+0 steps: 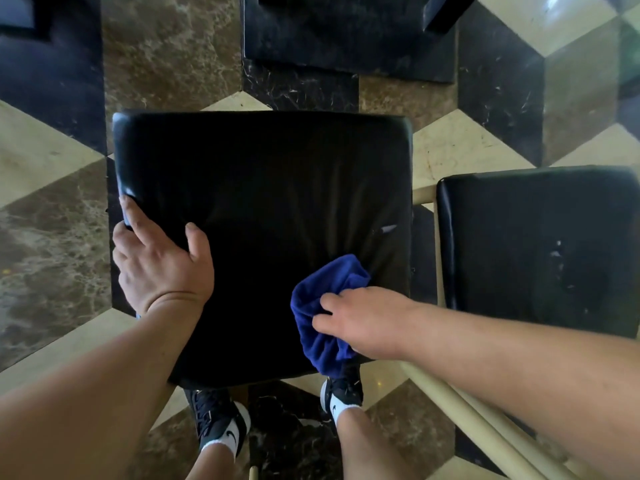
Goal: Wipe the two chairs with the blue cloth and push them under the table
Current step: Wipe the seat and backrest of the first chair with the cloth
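Note:
A chair with a black padded seat (270, 188) stands right below me. My left hand (159, 261) grips its left edge, fingers wrapped over the side and thumb lying on top. My right hand (363, 320) holds the bunched blue cloth (325, 306) and presses it on the seat's near right corner. A second chair with a black seat (540, 251) stands to the right, its cream frame rail (478, 420) running under my right forearm. The seat of the second chair shows small white specks.
The black square table base (346, 39) sits on the floor straight ahead, with a dark table leg (446, 12) rising from it. Another dark base (48, 57) is at far left. The floor is patterned marble tile (52, 244). My two shoes (221, 420) stand behind the chair.

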Demonstrator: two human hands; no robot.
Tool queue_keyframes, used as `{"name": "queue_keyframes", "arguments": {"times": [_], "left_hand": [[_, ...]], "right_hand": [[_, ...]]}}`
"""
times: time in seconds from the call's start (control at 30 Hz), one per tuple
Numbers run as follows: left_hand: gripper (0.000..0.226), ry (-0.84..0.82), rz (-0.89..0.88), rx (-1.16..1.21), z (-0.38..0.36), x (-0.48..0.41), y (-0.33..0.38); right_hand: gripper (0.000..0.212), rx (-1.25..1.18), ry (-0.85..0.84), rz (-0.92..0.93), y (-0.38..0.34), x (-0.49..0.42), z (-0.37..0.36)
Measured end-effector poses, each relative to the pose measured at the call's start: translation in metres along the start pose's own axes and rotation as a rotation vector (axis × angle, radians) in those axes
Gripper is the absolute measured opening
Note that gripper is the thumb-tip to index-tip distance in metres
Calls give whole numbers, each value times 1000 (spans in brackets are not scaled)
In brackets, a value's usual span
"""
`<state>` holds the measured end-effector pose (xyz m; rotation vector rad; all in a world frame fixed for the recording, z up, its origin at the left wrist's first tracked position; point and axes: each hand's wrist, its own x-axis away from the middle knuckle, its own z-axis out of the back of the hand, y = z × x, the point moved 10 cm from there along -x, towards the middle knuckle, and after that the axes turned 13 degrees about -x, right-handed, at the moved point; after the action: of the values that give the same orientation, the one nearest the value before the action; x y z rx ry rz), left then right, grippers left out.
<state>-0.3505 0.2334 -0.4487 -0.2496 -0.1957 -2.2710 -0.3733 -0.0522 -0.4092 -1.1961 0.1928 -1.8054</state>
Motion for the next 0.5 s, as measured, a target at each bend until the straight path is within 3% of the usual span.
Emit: {"name": "queue_keyframes", "arguments": {"times": [0.13,0.23,0.4,0.5], "left_hand": [[87,6,2,9,1,0,0],[87,8,-4,11,1,0,0],[87,4,-12,13,1,1,1],[86,1,-12,12,2,0,1]], "right_hand": [[28,120,-153,136,-1,4,-1],[29,182,-168,128,9,2,12],[34,59,87,-139,74,1,89],[28,-69,358,-322,125,9,146]]}}
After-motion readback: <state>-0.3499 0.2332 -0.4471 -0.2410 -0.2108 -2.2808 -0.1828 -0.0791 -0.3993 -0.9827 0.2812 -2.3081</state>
